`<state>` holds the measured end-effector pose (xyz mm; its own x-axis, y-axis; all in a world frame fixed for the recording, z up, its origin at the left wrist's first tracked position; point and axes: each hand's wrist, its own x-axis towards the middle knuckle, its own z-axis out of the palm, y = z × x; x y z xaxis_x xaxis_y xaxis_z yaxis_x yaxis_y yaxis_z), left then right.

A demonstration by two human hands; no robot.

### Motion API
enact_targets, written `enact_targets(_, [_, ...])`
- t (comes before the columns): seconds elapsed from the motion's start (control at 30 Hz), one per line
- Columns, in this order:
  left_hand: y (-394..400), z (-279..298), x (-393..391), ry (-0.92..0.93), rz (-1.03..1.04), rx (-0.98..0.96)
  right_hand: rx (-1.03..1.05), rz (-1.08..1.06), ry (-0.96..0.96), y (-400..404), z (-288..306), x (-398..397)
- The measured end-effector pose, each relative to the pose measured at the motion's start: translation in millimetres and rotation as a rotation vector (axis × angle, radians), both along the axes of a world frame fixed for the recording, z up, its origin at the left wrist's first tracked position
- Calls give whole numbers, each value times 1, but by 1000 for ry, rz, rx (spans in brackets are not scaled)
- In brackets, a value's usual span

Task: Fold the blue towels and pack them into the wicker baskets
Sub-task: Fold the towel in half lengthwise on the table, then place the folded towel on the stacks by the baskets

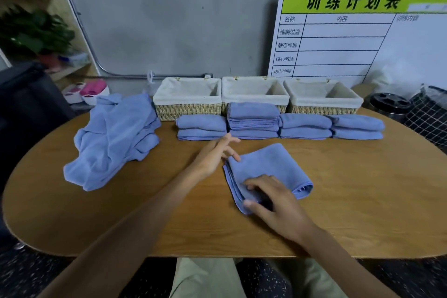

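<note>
A folded blue towel (268, 167) lies in the middle of the wooden table (362, 201). My right hand (273, 203) grips its near corner, thumb under the edge and fingers on top. My left hand (217, 155) hovers at the towel's left edge with fingers spread, one fingertip touching it. Several folded towels (254, 120) are stacked in a row behind it. Three lined wicker baskets (188, 109) (255, 89) (324, 109) stand empty along the back. A heap of unfolded blue towels (113, 143) lies at the left.
A white schedule board (358, 31) leans on the wall behind the baskets. A black round container (389, 104) and a checked bag (428, 116) sit at the right. A shelf with a plant (36, 31) stands at the left.
</note>
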<state>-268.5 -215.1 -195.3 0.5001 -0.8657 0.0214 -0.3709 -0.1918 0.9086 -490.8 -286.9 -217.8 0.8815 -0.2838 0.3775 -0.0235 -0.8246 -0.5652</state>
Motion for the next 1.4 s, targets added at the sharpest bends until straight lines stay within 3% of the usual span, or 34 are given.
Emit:
enact_targets(0.07, [-9,2,-3,-135,72,-77,133,-36,-122,-5,16,-7])
enact_targets(0.17, [-36,13,-27,-199,112,-219,152,-304,-284,-32,31,-8])
enact_targets(0.23, [-53,10,-51,-301,45,-197,17,-474,-168,-53,22,-7])
enact_targets(0.3, [-62,-8,-62,-571,-42,-53,-163,-529,93,-63,-2,-11])
enact_targets(0.4, [-64,-28,-56,-852,-76,248,-143,-534,306,-68,-25,-24])
enact_targets(0.53, [-64,-26,-48,-945,-135,331,-113,-529,366,-77,-24,-29])
enact_targets(0.73, [-40,-21,-25,-758,-152,400,-12,-399,272,-105,-8,-23])
enact_targets(0.93, [-36,-2,14,-95,-163,219,320,-32,180,-139,27,21])
enact_targets(1.03, [-47,-1,28,91,-137,86,461,70,141,-155,31,50])
enact_targets(1.4, [-43,-2,49,31,56,-179,658,-67,-191,-156,23,90])
